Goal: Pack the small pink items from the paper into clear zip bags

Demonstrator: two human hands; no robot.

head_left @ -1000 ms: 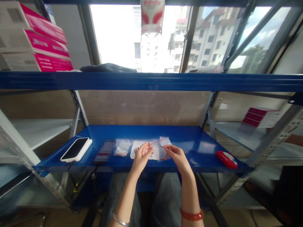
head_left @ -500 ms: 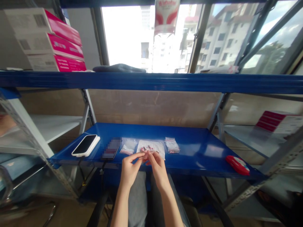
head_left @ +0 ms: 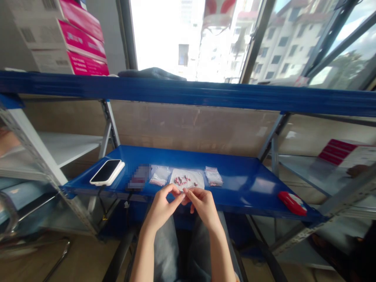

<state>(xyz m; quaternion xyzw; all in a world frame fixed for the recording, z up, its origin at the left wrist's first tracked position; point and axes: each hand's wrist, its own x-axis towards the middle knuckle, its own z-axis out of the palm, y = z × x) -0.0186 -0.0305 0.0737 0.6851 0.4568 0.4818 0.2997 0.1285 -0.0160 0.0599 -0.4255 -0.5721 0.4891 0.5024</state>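
My left hand (head_left: 164, 204) and my right hand (head_left: 203, 203) meet at the front edge of the blue table (head_left: 237, 176). Thumb and forefinger of each are pinched together, fingertips nearly touching. Whatever they grip is too small to make out. Just beyond the fingertips lies a white sheet (head_left: 200, 178) bearing several small pink and dark pieces (head_left: 182, 180), bead-like in look. A clear bag (head_left: 160, 175) with whitish and pink contents rests left of the sheet. Another small clear bag (head_left: 214, 176) lies to its right.
A white-cased phone (head_left: 107, 172) sits at the table's left, beside a pixelated dark item (head_left: 139, 178). Near the right corner is a red pouch (head_left: 291, 203). A blue shelf beam (head_left: 188, 91) crosses above, with pink-and-white boxes (head_left: 85, 43) on it. At far right another person's hand (head_left: 357, 171) shows.
The view has tipped downward a little. My hands have drawn back slightly from the sheet, uncovering more of the small pieces. A person's hand now shows at far right.
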